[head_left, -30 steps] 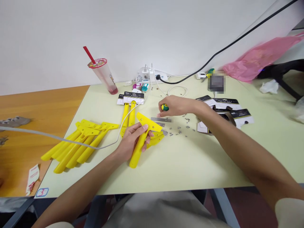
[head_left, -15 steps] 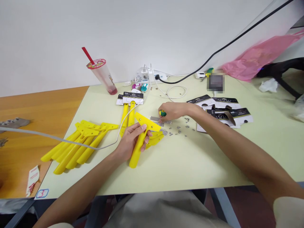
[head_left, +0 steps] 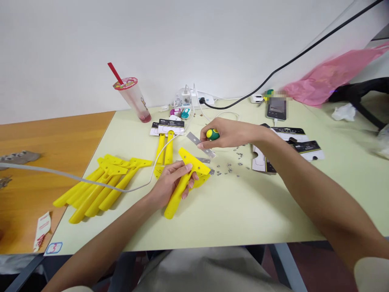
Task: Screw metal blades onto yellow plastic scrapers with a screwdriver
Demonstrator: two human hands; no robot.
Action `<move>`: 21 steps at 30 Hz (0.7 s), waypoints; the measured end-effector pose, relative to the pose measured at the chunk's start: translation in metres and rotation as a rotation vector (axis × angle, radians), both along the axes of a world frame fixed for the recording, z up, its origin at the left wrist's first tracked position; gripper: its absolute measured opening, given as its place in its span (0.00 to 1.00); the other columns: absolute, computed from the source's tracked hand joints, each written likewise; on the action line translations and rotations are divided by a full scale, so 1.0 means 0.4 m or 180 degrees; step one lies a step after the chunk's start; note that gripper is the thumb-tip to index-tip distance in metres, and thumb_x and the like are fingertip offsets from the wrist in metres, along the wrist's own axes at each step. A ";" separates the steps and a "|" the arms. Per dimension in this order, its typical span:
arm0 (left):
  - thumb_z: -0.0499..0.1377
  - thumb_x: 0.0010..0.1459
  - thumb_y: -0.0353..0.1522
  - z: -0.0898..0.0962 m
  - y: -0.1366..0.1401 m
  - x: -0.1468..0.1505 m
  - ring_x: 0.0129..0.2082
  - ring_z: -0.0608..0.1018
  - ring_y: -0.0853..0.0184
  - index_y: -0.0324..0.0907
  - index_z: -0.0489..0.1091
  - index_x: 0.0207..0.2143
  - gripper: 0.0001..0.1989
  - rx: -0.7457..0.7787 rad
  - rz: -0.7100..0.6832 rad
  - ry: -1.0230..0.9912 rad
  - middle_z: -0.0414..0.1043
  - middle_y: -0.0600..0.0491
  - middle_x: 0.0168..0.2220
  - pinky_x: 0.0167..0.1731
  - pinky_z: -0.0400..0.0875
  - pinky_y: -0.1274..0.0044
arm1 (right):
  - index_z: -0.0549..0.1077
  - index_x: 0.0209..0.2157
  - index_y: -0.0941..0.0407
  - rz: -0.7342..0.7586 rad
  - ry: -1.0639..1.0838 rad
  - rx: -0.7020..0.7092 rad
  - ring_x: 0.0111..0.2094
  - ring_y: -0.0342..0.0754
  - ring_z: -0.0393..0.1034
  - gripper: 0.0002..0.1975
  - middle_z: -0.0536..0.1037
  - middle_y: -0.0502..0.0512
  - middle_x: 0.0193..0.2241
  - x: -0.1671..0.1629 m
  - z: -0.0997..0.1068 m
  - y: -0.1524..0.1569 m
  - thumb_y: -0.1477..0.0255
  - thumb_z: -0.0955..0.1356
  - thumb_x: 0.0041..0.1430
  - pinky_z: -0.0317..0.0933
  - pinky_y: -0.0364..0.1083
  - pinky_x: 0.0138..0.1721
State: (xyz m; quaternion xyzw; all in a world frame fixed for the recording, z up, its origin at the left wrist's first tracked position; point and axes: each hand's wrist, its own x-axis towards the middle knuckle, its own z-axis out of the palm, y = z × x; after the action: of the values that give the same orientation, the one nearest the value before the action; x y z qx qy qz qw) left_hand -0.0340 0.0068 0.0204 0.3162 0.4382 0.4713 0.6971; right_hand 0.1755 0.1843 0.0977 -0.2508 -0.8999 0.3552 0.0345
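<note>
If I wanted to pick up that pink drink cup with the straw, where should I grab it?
Probably around the middle of the cup, coming from the front, the table's near side. It leans left, widening toward its sealed lid, so a hand wrapped around the tapered wall would not slip down. The red straw sticks up from the lid, so avoid reaching from above.

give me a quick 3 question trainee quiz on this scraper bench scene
1. True or false: the left hand grips a yellow scraper handle.
2. What does the right hand hold besides the green and yellow screwdriver? A) metal blade B) phone C) cup
3. Fill in: the loose screws lie on the ____.

Key: 1 true. 2 A, the metal blade is lifted off the table. 3 table.
</note>
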 end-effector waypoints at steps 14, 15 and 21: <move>0.74 0.61 0.44 -0.008 -0.007 -0.005 0.25 0.77 0.69 0.38 0.77 0.38 0.19 -0.0086 -0.0489 -0.0083 0.79 0.48 0.34 0.14 0.70 0.82 | 0.76 0.32 0.55 0.0487 0.0123 -0.0305 0.26 0.42 0.56 0.19 0.72 0.47 0.26 -0.022 -0.006 -0.036 0.55 0.72 0.69 0.49 0.45 0.28; 0.74 0.61 0.44 -0.008 -0.007 -0.005 0.25 0.77 0.69 0.38 0.77 0.38 0.19 -0.0098 -0.0481 -0.0079 0.79 0.48 0.34 0.14 0.70 0.82 | 0.76 0.32 0.55 0.0486 0.0117 -0.0315 0.26 0.42 0.56 0.19 0.72 0.47 0.26 -0.022 -0.005 -0.037 0.55 0.72 0.69 0.49 0.45 0.28; 0.74 0.60 0.44 -0.006 -0.005 -0.004 0.25 0.77 0.69 0.38 0.77 0.39 0.19 -0.0110 -0.0471 -0.0091 0.79 0.48 0.33 0.14 0.70 0.82 | 0.75 0.32 0.55 0.0523 0.0118 -0.0391 0.27 0.42 0.57 0.18 0.71 0.47 0.26 -0.024 0.000 -0.040 0.55 0.72 0.69 0.50 0.46 0.29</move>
State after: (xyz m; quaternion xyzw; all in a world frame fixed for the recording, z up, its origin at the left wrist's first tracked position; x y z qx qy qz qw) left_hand -0.0357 0.0046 0.0178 0.3289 0.4117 0.4153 0.7415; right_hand 0.1660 0.1682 0.0976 -0.1712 -0.8931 0.4159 0.0065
